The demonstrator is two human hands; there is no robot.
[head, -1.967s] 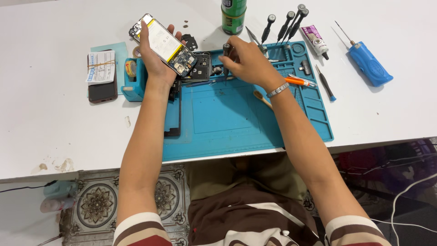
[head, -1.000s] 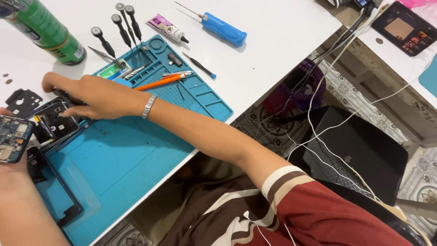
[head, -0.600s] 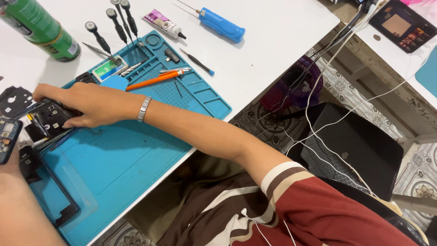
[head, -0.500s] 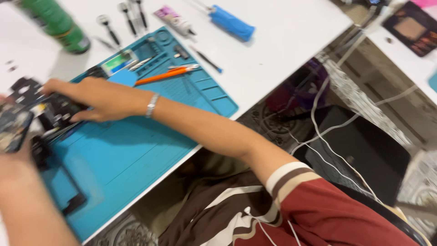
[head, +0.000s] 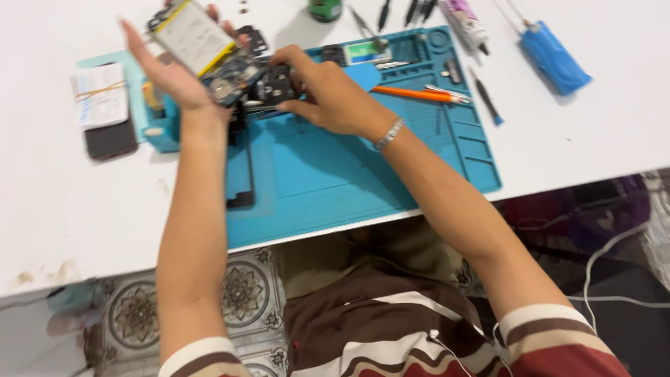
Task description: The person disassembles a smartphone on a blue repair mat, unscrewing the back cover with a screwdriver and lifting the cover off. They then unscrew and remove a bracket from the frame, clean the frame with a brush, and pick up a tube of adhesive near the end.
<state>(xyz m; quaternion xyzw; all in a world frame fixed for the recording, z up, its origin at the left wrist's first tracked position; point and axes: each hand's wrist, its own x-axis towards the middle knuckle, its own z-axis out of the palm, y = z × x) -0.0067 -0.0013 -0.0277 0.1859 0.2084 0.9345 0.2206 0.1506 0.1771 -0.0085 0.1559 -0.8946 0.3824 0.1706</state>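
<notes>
At nine o'clock on the white table [head: 84, 209] lies a dark phone [head: 110, 136] with a bundle of white cards [head: 100, 103] strapped on top by a rubber band, resting partly on a pale blue sheet [head: 105, 61]. Just beside it, toward three o'clock, the left hand [head: 174, 77] is raised with the palm up and the fingers spread, cradling an opened phone [head: 199, 49] whose pale battery with a yellow edge faces upward (the picture is blurred here, so the small parts on its board cannot be told apart). A small blue holder [head: 159, 129] stands at six o'clock of that hand, half hidden by the wrist.

The right hand [head: 331, 94] meets the lower end of the opened phone, its fingers curled around a small black part [head: 279, 82] that touches the phone's edge; a metal bracelet [head: 389, 133] circles the wrist. A black phone frame [head: 241, 167] lies on the blue mat [head: 349, 174] at six o'clock of the phone, crossed by the left forearm.

At three o'clock of the right hand an orange tool [head: 412, 93] lies on the mat, with tweezers [head: 447, 89] at its tip and a thin screwdriver [head: 486, 105] beyond. At twelve o'clock stand a green can [head: 325, 10] and a tube [head: 464, 22]; far toward two o'clock lies a blue screwdriver [head: 555, 56].
</notes>
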